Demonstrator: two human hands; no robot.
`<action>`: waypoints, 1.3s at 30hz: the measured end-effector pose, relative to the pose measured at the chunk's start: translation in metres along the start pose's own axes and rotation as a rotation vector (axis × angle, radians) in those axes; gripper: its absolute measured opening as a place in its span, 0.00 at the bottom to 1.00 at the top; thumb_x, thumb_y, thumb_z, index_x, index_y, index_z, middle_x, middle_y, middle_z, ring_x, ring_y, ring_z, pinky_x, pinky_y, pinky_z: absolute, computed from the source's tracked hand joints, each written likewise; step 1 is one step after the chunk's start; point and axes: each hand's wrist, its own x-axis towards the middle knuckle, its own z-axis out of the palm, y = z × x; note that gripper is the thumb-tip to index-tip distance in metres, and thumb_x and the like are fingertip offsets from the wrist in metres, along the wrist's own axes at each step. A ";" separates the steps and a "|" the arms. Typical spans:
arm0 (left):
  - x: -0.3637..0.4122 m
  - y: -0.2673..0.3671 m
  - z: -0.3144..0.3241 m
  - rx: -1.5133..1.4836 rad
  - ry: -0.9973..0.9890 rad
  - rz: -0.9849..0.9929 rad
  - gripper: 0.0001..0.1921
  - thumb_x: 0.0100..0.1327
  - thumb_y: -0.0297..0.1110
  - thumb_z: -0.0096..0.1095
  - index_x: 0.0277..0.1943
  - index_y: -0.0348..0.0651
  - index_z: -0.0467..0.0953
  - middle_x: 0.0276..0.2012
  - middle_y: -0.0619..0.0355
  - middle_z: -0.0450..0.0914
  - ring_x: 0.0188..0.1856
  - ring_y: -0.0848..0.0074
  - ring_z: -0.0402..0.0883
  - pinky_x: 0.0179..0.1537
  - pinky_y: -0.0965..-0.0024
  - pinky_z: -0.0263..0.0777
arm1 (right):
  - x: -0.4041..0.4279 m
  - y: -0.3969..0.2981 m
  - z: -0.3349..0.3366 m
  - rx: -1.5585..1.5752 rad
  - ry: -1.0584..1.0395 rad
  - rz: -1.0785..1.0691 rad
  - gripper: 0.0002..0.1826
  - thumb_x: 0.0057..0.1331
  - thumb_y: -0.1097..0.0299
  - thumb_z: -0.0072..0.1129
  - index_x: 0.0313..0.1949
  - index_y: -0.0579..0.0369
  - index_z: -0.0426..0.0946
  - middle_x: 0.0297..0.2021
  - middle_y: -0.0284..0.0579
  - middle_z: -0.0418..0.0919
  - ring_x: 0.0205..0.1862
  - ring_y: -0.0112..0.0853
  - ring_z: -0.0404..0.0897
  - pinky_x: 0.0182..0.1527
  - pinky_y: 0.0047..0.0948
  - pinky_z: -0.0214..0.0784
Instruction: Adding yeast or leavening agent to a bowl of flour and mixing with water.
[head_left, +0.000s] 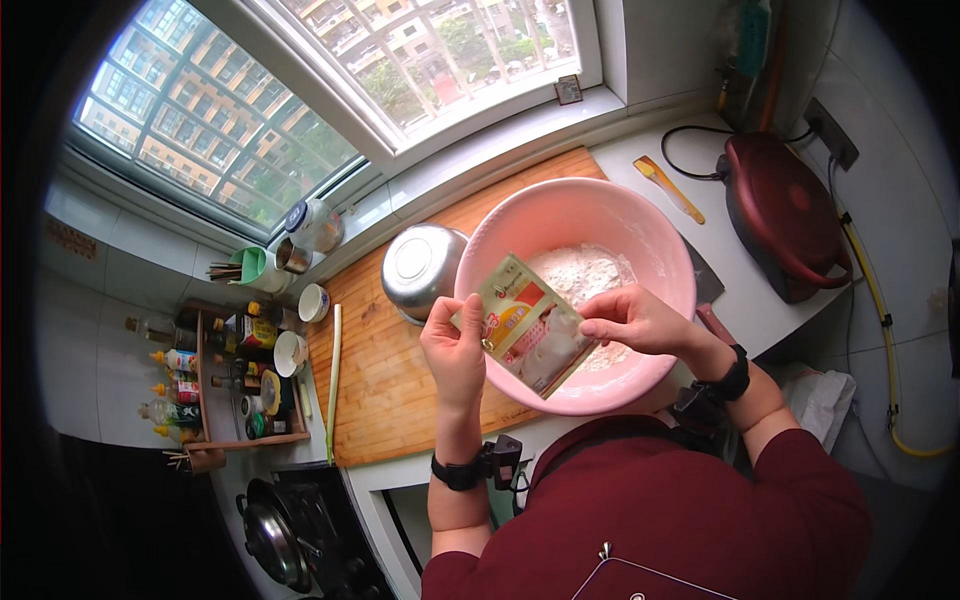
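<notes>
A printed food packet is stretched between my two hands, tilted, over the near part of a large pink basin. My left hand pinches its left edge between thumb and fingers. The fingertips of my right hand grip its right edge. White flour lies in the bottom of the basin, partly hidden by the packet and my right hand. An upturned metal bowl stands on the wooden board, just left of the basin.
A scallion stalk lies on the board's left side, near small bowls and a rack of bottles. A pot sits on the stove. To the right are a brush, a red electric griddle and a knife handle.
</notes>
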 end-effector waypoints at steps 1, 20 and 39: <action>-0.001 0.000 0.004 -0.001 -0.004 -0.001 0.10 0.64 0.33 0.57 0.28 0.39 0.71 0.21 0.66 0.74 0.21 0.90 0.67 0.23 0.87 0.57 | 0.003 0.000 0.002 -0.020 -0.003 -0.046 0.13 0.65 0.68 0.53 0.45 0.63 0.75 0.32 0.35 0.78 0.33 0.17 0.73 0.35 0.17 0.67; 0.007 0.026 0.022 0.593 -0.379 0.213 0.03 0.58 0.26 0.59 0.33 0.37 0.73 0.25 0.54 0.75 0.27 0.71 0.76 0.30 0.72 0.69 | 0.017 -0.016 0.016 -0.481 0.162 -0.252 0.10 0.63 0.65 0.50 0.31 0.58 0.75 0.23 0.50 0.76 0.26 0.41 0.78 0.31 0.32 0.68; 0.004 0.021 0.027 0.585 -0.478 0.252 0.05 0.63 0.27 0.55 0.32 0.38 0.68 0.19 0.52 0.72 0.21 0.67 0.74 0.24 0.69 0.66 | 0.016 -0.005 0.012 -0.531 0.248 -0.304 0.08 0.63 0.66 0.50 0.31 0.56 0.74 0.22 0.50 0.76 0.25 0.44 0.77 0.29 0.35 0.68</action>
